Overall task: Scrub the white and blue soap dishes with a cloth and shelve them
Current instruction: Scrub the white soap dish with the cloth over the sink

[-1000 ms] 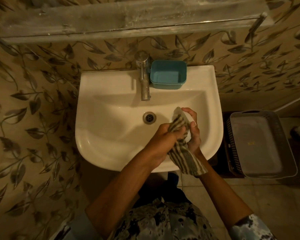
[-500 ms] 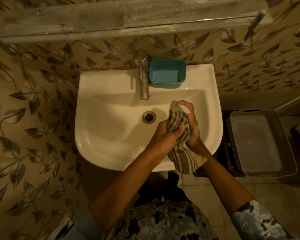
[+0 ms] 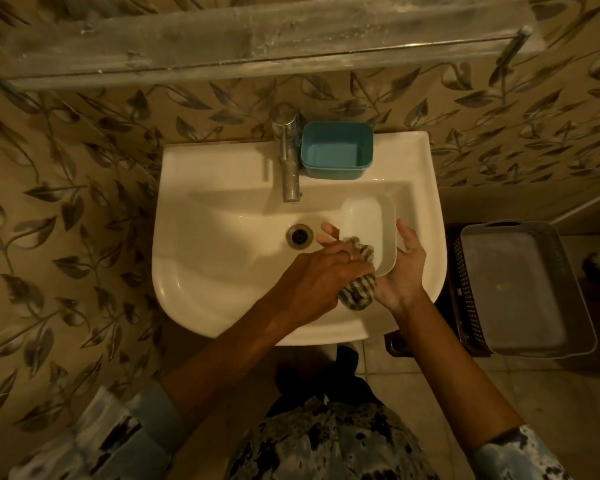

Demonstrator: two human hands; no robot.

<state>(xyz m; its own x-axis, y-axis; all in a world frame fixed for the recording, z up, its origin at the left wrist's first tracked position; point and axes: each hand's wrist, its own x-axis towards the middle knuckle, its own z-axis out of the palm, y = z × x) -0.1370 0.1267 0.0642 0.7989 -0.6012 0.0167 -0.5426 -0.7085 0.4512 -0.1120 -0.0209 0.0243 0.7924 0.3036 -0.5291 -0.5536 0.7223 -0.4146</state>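
The person holds the white dish (image 3: 369, 233) over the right side of the sink (image 3: 222, 271), open side up and tipped a little toward them. The right hand (image 3: 404, 271) cradles it from beneath and from the right, palm up, thumb along the right rim, fingertips (image 3: 328, 230) showing past the left edge. The left hand (image 3: 321, 278) is clenched around a bunched striped cloth (image 3: 357, 289), the wad pressed into the near end of the dish. The blue dish (image 3: 336, 148) stands on the sink ledge just right of the tap (image 3: 288, 154), apart from both hands and seemingly not yet handled. The shelf (image 3: 257, 39) runs along the wall above the sink.

The step in hand looks like scrubbing the inside of the white dish. To do it well, the right hand should likely keep a firm cupping hold so the dish does not twist away under the rubbing; wet plastic would probably be slippery. The cloth covers only the near end now, so the wad ought to travel the full length of the floor to the far end, then be worked into the rounded corners and up the walls, where residue tends to collect. Short circular strokes with a fingertip behind the cloth would suit the corners. Keeping the work above the basin means a dropped dish lands in the sink. The outside and the underside will want a wipe too before shelving.
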